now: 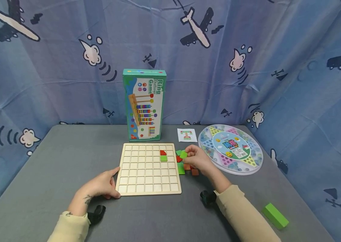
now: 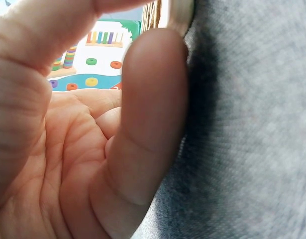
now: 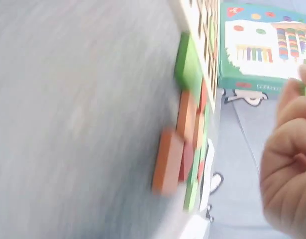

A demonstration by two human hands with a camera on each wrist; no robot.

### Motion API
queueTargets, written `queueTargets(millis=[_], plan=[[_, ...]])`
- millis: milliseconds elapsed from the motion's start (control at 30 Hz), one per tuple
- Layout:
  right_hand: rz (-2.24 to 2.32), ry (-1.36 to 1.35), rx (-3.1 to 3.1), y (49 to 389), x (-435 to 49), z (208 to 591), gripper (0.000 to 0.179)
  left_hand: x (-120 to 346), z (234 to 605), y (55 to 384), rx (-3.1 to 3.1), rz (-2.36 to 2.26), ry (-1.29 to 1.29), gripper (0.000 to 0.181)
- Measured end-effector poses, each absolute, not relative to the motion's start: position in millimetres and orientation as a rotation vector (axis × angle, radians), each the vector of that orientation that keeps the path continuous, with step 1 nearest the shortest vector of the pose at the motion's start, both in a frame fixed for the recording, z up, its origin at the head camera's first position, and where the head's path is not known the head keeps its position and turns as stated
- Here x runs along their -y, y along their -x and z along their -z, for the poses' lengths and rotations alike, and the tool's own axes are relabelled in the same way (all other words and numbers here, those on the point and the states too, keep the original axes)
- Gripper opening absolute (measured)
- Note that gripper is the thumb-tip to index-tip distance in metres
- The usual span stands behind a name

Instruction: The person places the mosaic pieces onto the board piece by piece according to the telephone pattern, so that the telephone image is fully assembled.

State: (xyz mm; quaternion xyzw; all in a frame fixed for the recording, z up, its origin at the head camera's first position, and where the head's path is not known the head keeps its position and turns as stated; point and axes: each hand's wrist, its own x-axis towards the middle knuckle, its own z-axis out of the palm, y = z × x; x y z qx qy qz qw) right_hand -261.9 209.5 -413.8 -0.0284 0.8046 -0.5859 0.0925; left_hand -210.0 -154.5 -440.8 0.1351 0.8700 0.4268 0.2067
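Observation:
A wooden grid board (image 1: 140, 194) lies flat on the grey table. My left hand (image 1: 99, 185) rests at its near-left corner, fingers touching the edge and not wrapped round it; in the left wrist view a digit (image 2: 153, 104) meets the board's side (image 2: 177, 17). Over the board's right side, my right hand (image 1: 199, 158) pinches a small green square block (image 1: 183, 154) between thumb and fingers. Beneath it is a cluster of green, red and orange blocks, including a green block (image 1: 181, 168) and an orange block (image 3: 167, 162). On the grid sit a red quarter-round block (image 1: 162, 153) and a green block (image 1: 163, 158).
Behind the board stands a Ring Challenge Game box (image 1: 144, 107). A pattern card (image 1: 187, 135) lies beyond the blocks, beside a round game board (image 1: 231, 149). Nearer my right sleeve is a long green block (image 1: 275, 216). A blue curtain (image 1: 67, 67) hangs behind the table.

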Motion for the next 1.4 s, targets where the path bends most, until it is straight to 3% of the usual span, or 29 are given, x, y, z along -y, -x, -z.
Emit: queueTargets(millis=[233,433,633,1400], plan=[[2.115,0.135,-2.164,281,-178,420,0.028,154,443,212,-2.433,-1.186,-0.382,0.108],[2.236,0.137,-2.034,292,-151,425,0.037,155,444,212,-2.423,-1.192,-0.414,0.108],[2.239,0.072,-1.988,302,-133,425,0.044,155,448,213,-2.423,-1.203,-0.418,0.108],[1.835,-0.130,-2.336,324,-110,434,0.038,156,447,216,-2.415,-1.197,-0.339,0.109]])
